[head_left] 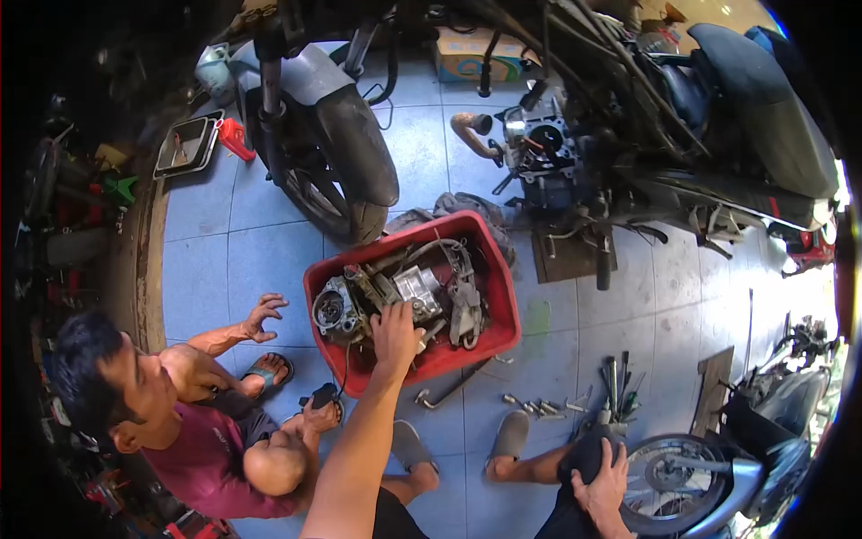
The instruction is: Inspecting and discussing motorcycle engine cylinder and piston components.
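Observation:
In front of me stands a red plastic tub [514,310] filled with greasy engine parts. My left hand [395,337] reaches over its near rim, fingers stretched out against the parts, not visibly wrapped round any. Just beyond the fingertips lies a shiny silver engine casing [417,286]. A round-ended metal housing [335,308] sits at the tub's left, and a grey metal part with a cable [465,301] at its right. My right hand [603,485] lies on my right knee, fingers apart, with nothing in it.
On the left a person [193,445] squats, one hand [262,317] raised beside the tub, the other holding a black object [319,397]. Sockets [536,406] and screwdrivers [618,382] lie on the tiles. Beyond are a motorcycle's front wheel [337,171] and exposed engine [543,144]. Another wheel [673,481] stands right.

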Available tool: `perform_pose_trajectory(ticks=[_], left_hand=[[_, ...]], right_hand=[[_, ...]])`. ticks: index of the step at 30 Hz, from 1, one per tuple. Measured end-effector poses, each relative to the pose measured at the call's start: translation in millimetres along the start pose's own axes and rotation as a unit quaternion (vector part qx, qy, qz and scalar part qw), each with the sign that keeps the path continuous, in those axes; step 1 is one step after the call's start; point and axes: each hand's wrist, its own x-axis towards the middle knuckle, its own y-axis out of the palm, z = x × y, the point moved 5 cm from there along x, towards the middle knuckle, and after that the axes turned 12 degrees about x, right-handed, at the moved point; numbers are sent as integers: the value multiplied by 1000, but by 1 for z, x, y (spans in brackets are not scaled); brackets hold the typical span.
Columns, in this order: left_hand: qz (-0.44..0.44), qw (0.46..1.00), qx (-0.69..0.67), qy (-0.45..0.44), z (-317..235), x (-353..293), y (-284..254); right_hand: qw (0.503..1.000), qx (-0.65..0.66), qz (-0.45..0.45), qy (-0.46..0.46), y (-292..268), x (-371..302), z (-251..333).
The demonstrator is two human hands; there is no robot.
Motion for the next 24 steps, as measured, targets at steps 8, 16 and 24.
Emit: perform_pose_trajectory(ticks=[8,16,24], left_hand=[[-25,979,185,86,-7,46,86],[-6,975,183,129,-14,58,76],[-49,983,84,156,-17,42,24]], right_hand=[[975,51,-208,-66,53,78,7],[965,43,-251,-70,76,87,30],[960,47,-265,-78,78,68,30]])
